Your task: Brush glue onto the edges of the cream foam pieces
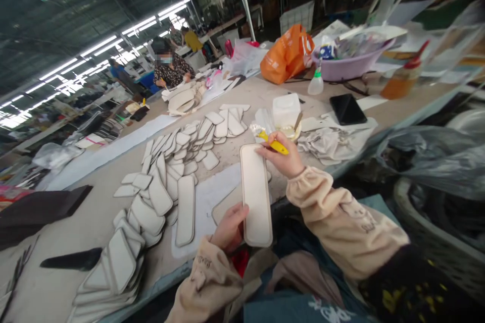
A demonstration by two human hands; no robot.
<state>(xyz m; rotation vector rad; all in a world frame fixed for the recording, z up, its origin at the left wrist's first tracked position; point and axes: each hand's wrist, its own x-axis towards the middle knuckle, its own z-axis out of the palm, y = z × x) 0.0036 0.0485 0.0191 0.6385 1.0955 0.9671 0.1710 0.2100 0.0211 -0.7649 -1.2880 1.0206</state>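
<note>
A long off-white panel (256,197) with rounded corners and a darker rim is held up over the table's near edge. My left hand (230,227) grips its lower left side, thumb on the face. At its upper right corner, my right hand (284,154) has its fingertips on the panel and also holds a yellow-handled tool (278,147). On the table, a similar long panel (185,210) lies left of the held one, beside a long spread of many smaller pale pieces (149,212). Part of another piece (227,204) shows behind my left hand.
Beyond my right hand are a white tub (287,109), crumpled cloth (329,142), a black phone (347,109), an orange bag (287,55), a purple basin (344,68) and bottles. A masked person (174,69) works across the table. A black strip (71,261) lies at left.
</note>
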